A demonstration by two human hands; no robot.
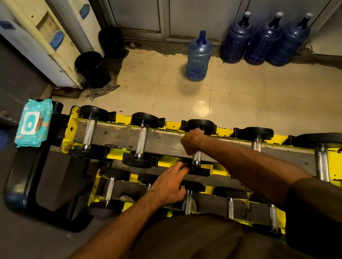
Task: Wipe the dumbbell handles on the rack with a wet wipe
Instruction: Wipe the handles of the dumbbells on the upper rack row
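Dumbbell handle (197, 157) held by right hand (192, 141); wipes pack (33, 123) print unreadable.

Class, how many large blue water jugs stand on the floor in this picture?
4. A lighter jug stands alone; right of it, three darker jugs stand in a row: left, middle, right. None looks hidden.

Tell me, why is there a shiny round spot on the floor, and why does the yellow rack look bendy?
Head view: the round spot on the floor tiles is glare, probably a lamp's reflection; the wide-angle lens bows the yellow rack; the light is dim and warm, darkest at the corners; the right hand gripping a dumbbell handle looks sharp.
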